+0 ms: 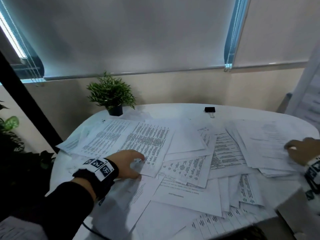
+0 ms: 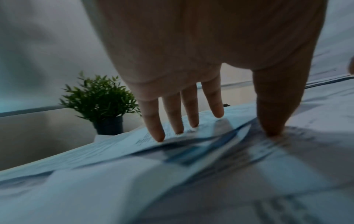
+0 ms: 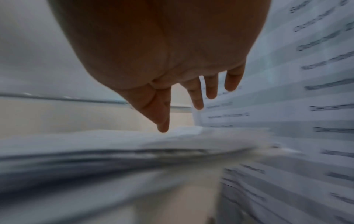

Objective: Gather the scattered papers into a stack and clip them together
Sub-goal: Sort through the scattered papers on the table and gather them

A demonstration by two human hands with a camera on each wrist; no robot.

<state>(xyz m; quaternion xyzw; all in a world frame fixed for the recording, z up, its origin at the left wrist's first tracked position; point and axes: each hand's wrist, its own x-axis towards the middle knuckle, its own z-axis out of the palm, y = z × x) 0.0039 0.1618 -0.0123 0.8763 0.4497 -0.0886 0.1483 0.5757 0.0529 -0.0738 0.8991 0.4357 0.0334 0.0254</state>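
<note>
Papers (image 1: 181,153) overhang my surface's (image 1: 173,108) near edge, far strip bare by clip (image 1: 209,110); left grip (image 1: 129,164) spread, fingertips (image 2: 159,136) pressing sheets, right grip (image 1: 300,150) spread on papers.

Plant (image 1: 110,94) in dark pot, far left on white table (image 1: 173,108). Grey blinds (image 1: 131,35) down behind. Leafy plants (image 1: 10,123) at left edge.

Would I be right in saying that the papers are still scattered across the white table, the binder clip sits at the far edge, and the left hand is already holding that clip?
Not quite. The left hand holds no clip: its fingers press flat on the papers. The head view shows the binder clip lying untouched at the far edge of the white table.
</note>
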